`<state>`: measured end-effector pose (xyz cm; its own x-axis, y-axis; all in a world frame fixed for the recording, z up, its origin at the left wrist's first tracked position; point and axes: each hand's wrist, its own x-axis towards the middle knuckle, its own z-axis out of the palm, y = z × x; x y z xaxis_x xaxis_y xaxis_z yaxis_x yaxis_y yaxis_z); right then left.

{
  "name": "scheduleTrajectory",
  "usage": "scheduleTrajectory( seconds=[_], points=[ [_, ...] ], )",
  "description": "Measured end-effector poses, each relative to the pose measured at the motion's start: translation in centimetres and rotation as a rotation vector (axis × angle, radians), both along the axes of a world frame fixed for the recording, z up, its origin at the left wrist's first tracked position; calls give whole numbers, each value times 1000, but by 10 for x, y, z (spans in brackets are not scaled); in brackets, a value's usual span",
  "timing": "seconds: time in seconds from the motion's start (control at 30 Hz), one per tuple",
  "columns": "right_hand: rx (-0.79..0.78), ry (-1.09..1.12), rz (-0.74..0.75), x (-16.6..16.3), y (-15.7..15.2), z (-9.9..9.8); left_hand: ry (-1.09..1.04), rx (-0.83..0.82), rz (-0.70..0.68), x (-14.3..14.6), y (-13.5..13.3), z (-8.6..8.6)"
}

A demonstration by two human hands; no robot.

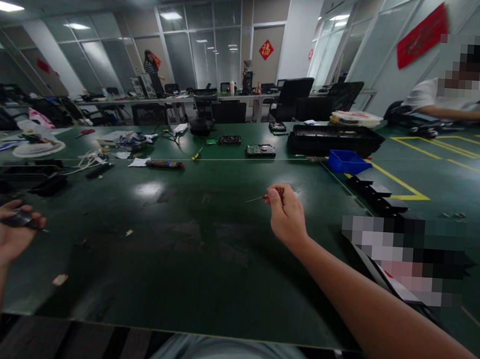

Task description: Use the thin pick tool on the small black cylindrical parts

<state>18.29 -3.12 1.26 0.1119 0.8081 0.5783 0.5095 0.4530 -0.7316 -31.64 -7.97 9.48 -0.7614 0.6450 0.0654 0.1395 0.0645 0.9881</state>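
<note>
My right hand (286,215) is closed round the reddish handle of a screwdriver (254,200) and holds it above the green table (201,274). Its thin metal shaft points left. At the left edge my left hand (4,238) has its fingers curled round what looks like a dark-handled screwdriver (20,219). A short metal tip sticks out to the right of that hand. Beyond my right hand lies a hard drive (261,150), and behind it a second dark drive (230,140) beside a small green circuit board (212,142).
A pen-shaped electric screwdriver (164,164) and a yellow screwdriver (196,154) lie farther back. A blue bin (349,162) stands before a long black tray (335,139) at right. Cables (89,161) and a white fan grille (38,146) are at left. Another person (432,99) sits at right.
</note>
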Motion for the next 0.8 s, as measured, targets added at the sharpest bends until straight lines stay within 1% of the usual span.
scheduleTrajectory(
  seconds=[0.07,0.13,0.17,0.3,0.4,0.5,0.6,0.7,0.8],
  points=[
    [3,-1,-1,1,0,0,-112,70,-57,3,12,-9],
    [5,-3,-3,1,1,1,-161,102,-122,18,21,-10],
    [4,-1,-3,2,1,1,-170,112,-147,29,25,-8],
    [6,11,-2,2,0,1,-285,114,-332,81,41,2],
    [8,18,-1,2,0,1,-354,146,-459,117,56,5],
    [2,28,-3,4,0,0,-371,182,-591,152,69,4],
    [-1,27,-6,6,0,0,-368,174,-738,191,76,2],
    [3,24,-8,6,-1,1,-369,156,-855,227,76,-3],
    [4,21,-5,5,-2,3,-334,131,-958,256,73,-10]
  ],
)
